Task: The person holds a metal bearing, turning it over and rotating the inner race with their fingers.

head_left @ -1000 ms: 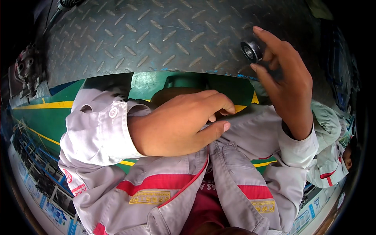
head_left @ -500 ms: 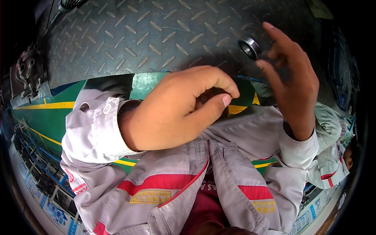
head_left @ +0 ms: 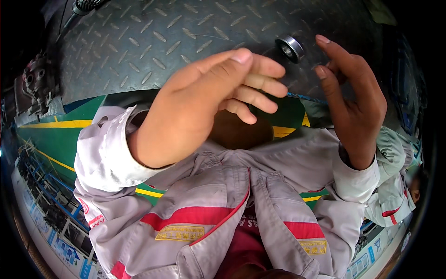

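A ring-shaped metal bearing (head_left: 295, 46) with a dark inner face lies near the far right of the dark tread-plate table (head_left: 139, 51). My right hand (head_left: 357, 102) is just right of it, index finger and thumb apart, holding nothing; its other fingers are partly hidden. My left hand (head_left: 195, 97) hovers over the table's near edge, left of and nearer than the bearing. Its fingers are spread, the thumb is uppermost, and nothing is in it. Neither hand touches the bearing.
On the left stands a grimy metal casting (head_left: 39, 83) with holes. A toothed metal shaft (head_left: 74, 16) lies at the far left corner. Another person's grey sleeve (head_left: 392, 149) shows at the right. Below the table is green floor (head_left: 88, 111) with yellow lines.
My left hand has opened from a loose curl, turned thumb-up and risen toward the table. My right hand has shifted slightly right and nearer. In the picture, the bearing sits slightly farther left and up.
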